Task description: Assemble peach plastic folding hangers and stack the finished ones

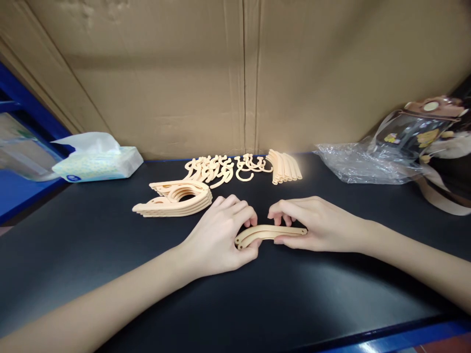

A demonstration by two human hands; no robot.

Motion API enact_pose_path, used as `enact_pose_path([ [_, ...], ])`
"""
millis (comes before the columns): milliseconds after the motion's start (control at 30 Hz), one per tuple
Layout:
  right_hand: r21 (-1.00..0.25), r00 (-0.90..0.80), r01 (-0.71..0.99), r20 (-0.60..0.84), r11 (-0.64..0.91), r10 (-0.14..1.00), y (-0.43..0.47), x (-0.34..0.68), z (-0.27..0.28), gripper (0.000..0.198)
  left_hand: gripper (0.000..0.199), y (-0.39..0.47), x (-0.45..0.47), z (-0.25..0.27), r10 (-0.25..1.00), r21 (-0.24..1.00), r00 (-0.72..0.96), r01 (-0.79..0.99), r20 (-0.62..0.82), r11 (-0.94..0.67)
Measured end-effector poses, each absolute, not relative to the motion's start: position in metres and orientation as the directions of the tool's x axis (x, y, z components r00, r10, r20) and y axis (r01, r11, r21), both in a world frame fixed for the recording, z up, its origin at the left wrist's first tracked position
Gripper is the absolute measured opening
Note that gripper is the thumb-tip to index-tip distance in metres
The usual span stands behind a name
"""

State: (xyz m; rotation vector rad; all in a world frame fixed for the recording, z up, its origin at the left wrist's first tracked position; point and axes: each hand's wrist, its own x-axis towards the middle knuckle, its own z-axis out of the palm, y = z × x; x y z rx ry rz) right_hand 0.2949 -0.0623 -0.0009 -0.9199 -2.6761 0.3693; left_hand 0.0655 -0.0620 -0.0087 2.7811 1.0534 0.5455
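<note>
My left hand (228, 233) is closed on the left end of a pair of curved strips (268, 230), thumb on the near edge, fingers beyond; my right hand (318, 223) grips the opposite end the same way. The strips lie lengthwise between both palms, just over the black table (279, 304). From here I'd judge them light, fairly stiff plastic, smooth enough to slide against each other, and most vulnerable around the end holes. I'd pinch across the edges near each end, never twisting the middle. Beyond the left hand sits a stack of folded hanger pieces (196, 208); behind it, small hooked pieces (206, 171), then a row of loose strips (284, 169) to their right.
</note>
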Motion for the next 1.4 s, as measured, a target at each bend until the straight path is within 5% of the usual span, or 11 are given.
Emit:
enact_pose_path([
  [267,-0.284,-0.653,0.624,0.321,0.728,0.686,-0.055,0.295,0.003,0.023,0.031,-0.057,0.059,-0.012,0.707,0.4,0.641,0.588,0.3,-0.703],
  [567,0.112,-0.629,0.764,0.355,0.636,0.692,0.014,0.295,0.026,0.022,0.035,-0.048,0.055,-0.022,0.736,0.463,0.645,0.598,0.207,-0.654],
  [700,0.19,-0.633,0.772,0.314,0.607,0.707,0.05,0.285,0.023,0.024,0.034,-0.053,0.055,-0.014,0.68,0.528,0.707,0.51,0.192,-0.679],
  [1133,0.136,-0.592,0.802,0.301,0.581,0.748,0.083,0.251,0.007,0.021,0.028,-0.057,0.053,-0.012,0.616,0.47,0.754,0.469,0.227,-0.747],
  [1400,0.043,-0.573,0.794,0.389,0.607,0.721,0.055,0.258,0.024,0.021,0.041,-0.053,0.054,-0.023,0.748,0.278,0.631,0.695,0.206,-0.663],
])
